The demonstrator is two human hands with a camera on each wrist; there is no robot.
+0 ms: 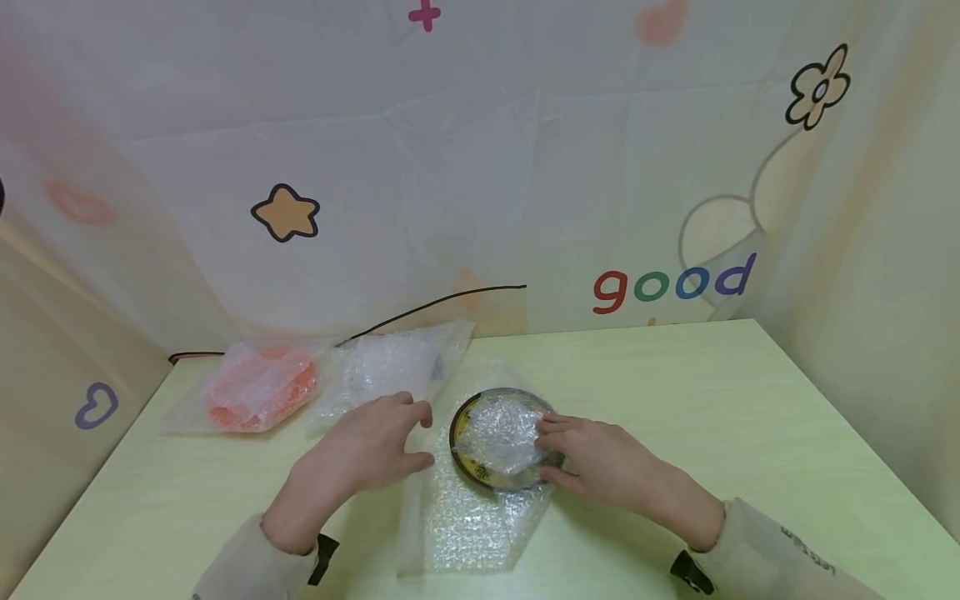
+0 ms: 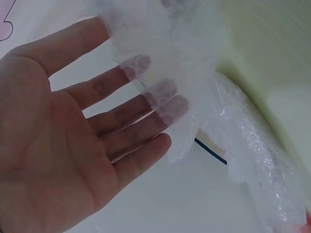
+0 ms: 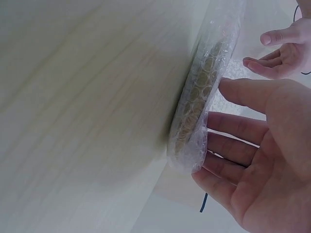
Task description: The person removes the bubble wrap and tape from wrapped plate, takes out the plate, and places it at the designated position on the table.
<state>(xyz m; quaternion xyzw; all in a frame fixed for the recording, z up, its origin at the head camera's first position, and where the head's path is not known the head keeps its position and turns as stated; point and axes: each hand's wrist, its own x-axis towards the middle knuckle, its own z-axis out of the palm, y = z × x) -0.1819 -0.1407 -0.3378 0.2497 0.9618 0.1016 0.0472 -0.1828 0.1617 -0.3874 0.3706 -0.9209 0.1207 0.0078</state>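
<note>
A round, flat thing with a dark rim and a yellow patterned border (image 1: 468,461) lies on a bubble wrap sheet (image 1: 465,533). Crumpled bubble wrap also covers its middle and right side. My right hand (image 1: 600,458) rests against its right edge, fingers on the wrapped top and thumb at the near side. The right wrist view has the fingertips touching the bubble wrap (image 3: 194,107) along that edge. To the left, my left hand (image 1: 375,446) has its fingers spread toward the round thing. In the left wrist view its fingertips show through clear bubble film (image 2: 165,63).
At the back left of the pale table (image 1: 675,392) lies a red thing in bubble wrap (image 1: 262,392). Beside it is another bubble-wrapped bundle (image 1: 393,362). A printed curtain (image 1: 480,183) hangs behind the table, and a thin black line (image 1: 435,304) runs across its lower part.
</note>
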